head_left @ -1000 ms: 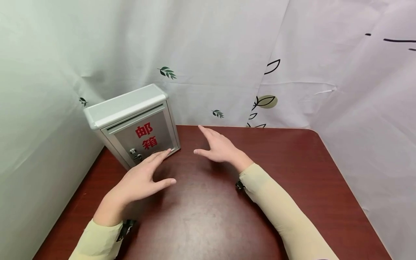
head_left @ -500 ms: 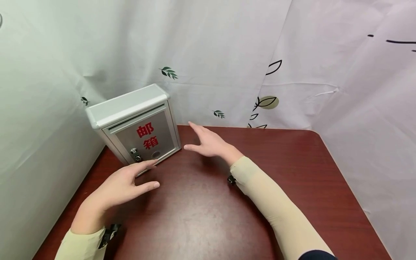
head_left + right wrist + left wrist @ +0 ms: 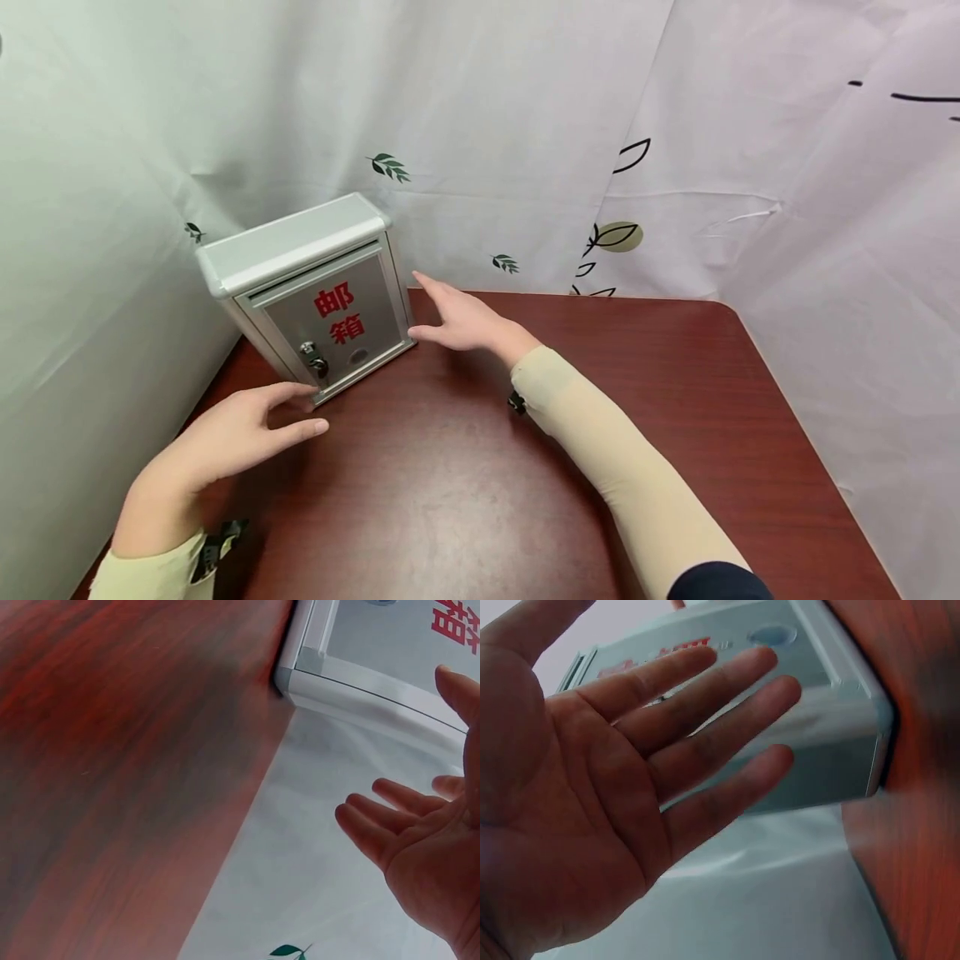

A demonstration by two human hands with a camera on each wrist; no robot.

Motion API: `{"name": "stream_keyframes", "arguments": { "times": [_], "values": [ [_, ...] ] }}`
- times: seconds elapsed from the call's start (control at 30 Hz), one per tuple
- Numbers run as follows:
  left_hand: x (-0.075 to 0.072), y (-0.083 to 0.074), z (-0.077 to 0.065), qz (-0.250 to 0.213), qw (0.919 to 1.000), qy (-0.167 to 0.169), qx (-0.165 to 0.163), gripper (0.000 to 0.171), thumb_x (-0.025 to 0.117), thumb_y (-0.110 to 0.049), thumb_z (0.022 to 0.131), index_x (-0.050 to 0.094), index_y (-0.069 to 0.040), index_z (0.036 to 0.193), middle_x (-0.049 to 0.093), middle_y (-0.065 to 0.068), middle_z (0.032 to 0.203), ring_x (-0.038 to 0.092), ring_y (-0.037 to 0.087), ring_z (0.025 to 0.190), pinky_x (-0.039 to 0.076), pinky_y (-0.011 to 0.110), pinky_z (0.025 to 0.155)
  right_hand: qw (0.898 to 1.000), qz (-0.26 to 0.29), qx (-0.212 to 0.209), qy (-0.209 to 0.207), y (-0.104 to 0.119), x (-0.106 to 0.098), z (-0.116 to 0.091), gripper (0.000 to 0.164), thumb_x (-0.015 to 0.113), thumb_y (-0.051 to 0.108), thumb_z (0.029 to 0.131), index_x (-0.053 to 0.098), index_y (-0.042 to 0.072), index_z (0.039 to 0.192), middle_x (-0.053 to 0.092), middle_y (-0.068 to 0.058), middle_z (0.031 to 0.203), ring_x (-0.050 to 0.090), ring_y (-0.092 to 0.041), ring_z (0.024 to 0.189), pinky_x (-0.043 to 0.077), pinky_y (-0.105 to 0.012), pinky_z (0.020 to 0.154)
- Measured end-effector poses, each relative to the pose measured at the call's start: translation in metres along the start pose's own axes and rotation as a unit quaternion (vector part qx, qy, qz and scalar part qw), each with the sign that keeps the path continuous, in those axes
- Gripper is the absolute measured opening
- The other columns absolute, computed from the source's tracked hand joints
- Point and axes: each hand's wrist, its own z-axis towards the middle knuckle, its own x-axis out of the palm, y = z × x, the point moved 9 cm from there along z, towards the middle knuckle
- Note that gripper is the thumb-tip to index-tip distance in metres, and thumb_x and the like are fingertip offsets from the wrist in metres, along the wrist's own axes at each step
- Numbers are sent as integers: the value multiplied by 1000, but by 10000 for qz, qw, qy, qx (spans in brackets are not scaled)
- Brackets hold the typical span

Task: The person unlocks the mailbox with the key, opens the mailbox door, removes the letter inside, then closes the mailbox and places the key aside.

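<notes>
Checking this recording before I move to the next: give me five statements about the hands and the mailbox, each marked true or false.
1. The silver mailbox stands upright on the table. True.
2. The left hand and the right hand both hold nothing. True.
3. The right hand is clenched into a tight fist. False: its fingers are extended.
4. The mailbox's front bears red characters and a lock. True.
5. The mailbox stands at the table's right side. False: it stands toward the far left.

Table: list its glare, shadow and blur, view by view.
Head view: pale glare on the table, soft shadows below the left hand and right hand; left wrist view: table smeared and partly dark; right wrist view: broad, soft shadow across it.
</notes>
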Motion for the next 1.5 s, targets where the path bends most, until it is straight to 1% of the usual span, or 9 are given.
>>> {"name": "stream_keyframes", "arguments": {
  "times": [0.17, 0.3, 0.47, 0.53, 0.67, 0.8, 1.07, 1.17, 1.5],
  "values": [
    [-13, 18, -4, 154, 9990, -175, -378, 56, 77, -61, 102, 74, -15, 133, 80, -10, 110, 75, 18, 104, 58, 44, 87, 9999, 58, -156, 39, 6, -1, 11, 103, 73, 51, 106, 12, 12, 180, 24, -7, 184, 29, -22, 167, 28, -37, 134],
    [-24, 34, -6, 350, 9950, -330, -870, 79, 70, -67, 103, 59, -4, 149, 78, 14, 126, 74, 39, 115, 58, 56, 87, 9997, 152, -148, 77, 7, -2, 17, 105, 75, 49, 106, 12, 10, 180, 23, -7, 184, 27, -21, 168, 25, -34, 134],
    [-30, 48, -2, 200, 9911, -478, -1223, 122, 68, -73, 101, 8, 1, 177, 40, 41, 165, 50, 65, 138, 48, 80, 95, 9994, 248, -54, 227, 8, -3, 27, 107, 78, 49, 105, 13, 8, 179, 30, -8, 182, 30, -18, 166, 25, -31, 133],
    [-30, 51, 1, 3, 9912, -622, -1172, 131, 72, -71, 100, -9, -4, 177, 25, 40, 173, 42, 68, 144, 44, 83, 100, 9994, 242, -54, 259, 8, -4, 31, 107, 78, 50, 104, 14, 7, 179, 32, -8, 181, 32, -18, 165, 26, -31, 133],
    [-30, 55, 7, -321, 9909, -793, -1040, 136, 76, -65, 100, -23, -6, 174, 1, 36, 180, 28, 68, 154, 37, 85, 108, 9994, 175, -64, 275, 5, -7, 36, 108, 77, 53, 104, 15, 9, 179, 34, -8, 180, 35, -18, 164, 29, -32, 132],
    [-31, 59, 11, -533, 9890, -972, -979, 136, 78, -61, 100, -24, -8, 174, -1, 37, 179, 26, 69, 155, 33, 86, 111, 9995, 181, -6, 257, 2, -10, 38, 108, 77, 54, 103, 14, 13, 180, 38, -7, 178, 40, -19, 161, 33, -35, 130],
    [-30, 58, 18, -796, 9854, -1300, -757, 132, 85, -54, 97, -16, -27, 178, 29, 40, 172, 42, 70, 144, 39, 85, 105, 9995, 307, 11, 83, 0, -13, 43, 101, 77, 48, 106, 17, 14, 180, 46, -9, 173, 47, -21, 158, 37, -38, 128],
    [-31, 59, 19, -809, 9847, -1368, -721, 129, 85, -53, 98, -11, -26, 180, 34, 39, 170, 43, 69, 144, 39, 85, 106, 9997, 248, -3, 59, -1, -13, 45, 98, 76, 47, 107, 19, 13, 179, 47, -9, 173, 46, -20, 158, 37, -36, 128],
    [-32, 62, 22, -713, 9841, -1456, -722, 122, 82, -52, 100, -3, -20, 181, 32, 37, 172, 42, 68, 144, 39, 84, 106, 9997, 168, 92, 164, -1, -13, 46, 96, 73, 47, 109, 18, 13, 180, 43, -7, 176, 44, -19, 159, 36, -35, 129]
  ]
}}
